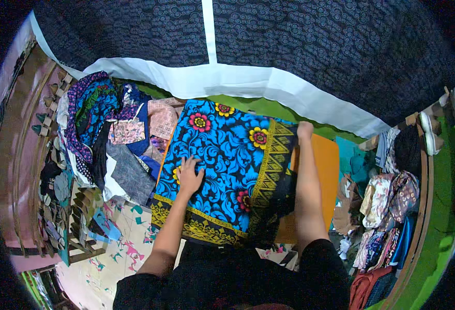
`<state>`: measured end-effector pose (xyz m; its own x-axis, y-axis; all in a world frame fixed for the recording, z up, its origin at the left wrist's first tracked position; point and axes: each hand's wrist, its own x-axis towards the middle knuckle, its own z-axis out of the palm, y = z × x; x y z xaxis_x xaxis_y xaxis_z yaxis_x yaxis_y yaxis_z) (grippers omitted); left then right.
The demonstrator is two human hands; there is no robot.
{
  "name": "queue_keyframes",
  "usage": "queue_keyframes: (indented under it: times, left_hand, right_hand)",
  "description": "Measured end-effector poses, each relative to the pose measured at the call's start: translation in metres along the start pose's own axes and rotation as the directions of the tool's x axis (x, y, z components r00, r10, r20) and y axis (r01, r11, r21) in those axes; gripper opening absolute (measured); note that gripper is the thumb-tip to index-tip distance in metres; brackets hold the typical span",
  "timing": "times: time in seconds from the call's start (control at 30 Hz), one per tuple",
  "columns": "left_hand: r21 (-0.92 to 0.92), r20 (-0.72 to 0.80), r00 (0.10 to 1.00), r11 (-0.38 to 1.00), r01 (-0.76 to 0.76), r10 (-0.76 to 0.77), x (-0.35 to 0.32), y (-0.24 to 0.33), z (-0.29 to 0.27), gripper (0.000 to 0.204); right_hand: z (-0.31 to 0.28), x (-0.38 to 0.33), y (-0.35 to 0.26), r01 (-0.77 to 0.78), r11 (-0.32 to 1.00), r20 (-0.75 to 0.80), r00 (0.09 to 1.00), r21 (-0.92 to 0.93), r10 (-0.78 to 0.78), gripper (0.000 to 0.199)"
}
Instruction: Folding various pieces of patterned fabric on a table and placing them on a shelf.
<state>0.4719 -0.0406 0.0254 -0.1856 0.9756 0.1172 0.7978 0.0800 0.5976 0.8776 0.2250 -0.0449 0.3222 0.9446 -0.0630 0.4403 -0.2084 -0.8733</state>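
Two bare hands rest on one large blue floral cloth (227, 165) with a yellow patterned border, spread over an orange board (325, 170) on the desk. The left hand (188, 175) lies flat with fingers apart, pressing the cloth near its left middle; the right hand (305, 129) sits at the far right corner, its grip seemingly closed on the cloth's edge, though the fingers are too small to tell for sure.

The cloth appears mostly laid out and smoothed; the near end hangs down toward the person, past the left hand, and the right side beneath the right forearm looks folded or bunched in dark fabric, so that part seems unfinished.

Its long axis runs away from the person, slightly tilted to the right, far end beside the right hand; the yellow band runs along that axis.

Left of the left hand lies a heap of patterned fabric pieces (114, 134); right of the right hand, more folded cloths (388, 206).
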Motion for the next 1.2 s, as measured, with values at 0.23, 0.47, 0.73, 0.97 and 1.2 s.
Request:
queue_keyframes:
  times: [0.23, 0.47, 0.73, 0.97, 1.2]
  left_hand:
    - [0.369, 0.019, 0.999, 0.929, 0.019, -0.028, -0.037, -0.023, 0.003, 0.051]
    - [0.453, 0.004, 0.999, 0.891, 0.029, -0.034, -0.070, -0.034, -0.023, 0.059]
    - [0.389, -0.086, 0.996, 0.919, 0.060, -0.028, -0.117, -0.081, -0.075, 0.063]
    - [0.208, 0.069, 0.911, 0.899, 0.385, -0.406, -0.145, -0.100, -0.111, 0.059]
    - [-0.467, 0.626, 0.724, 0.603, 0.647, -0.291, -0.149, -0.154, -0.107, 0.028]
  right_hand:
    - [0.033, -0.137, -0.113, 0.300, 0.866, -0.431, 0.772, -0.401, -0.467, 0.033]
    - [0.042, -0.273, -0.086, 0.760, 0.502, 0.550, 0.647, -0.412, -0.528, 0.058]
    - [-0.028, -0.287, -0.038, -0.151, 0.619, -0.180, 0.984, -0.771, 0.017, 0.057]
    - [0.007, -0.429, -0.049, -0.274, 0.660, -0.245, 0.960, -0.699, 0.139, 0.081]
    - [0.004, -0.494, -0.067, -0.564, 0.591, -0.449, 0.823, -0.577, 0.347, 0.076]
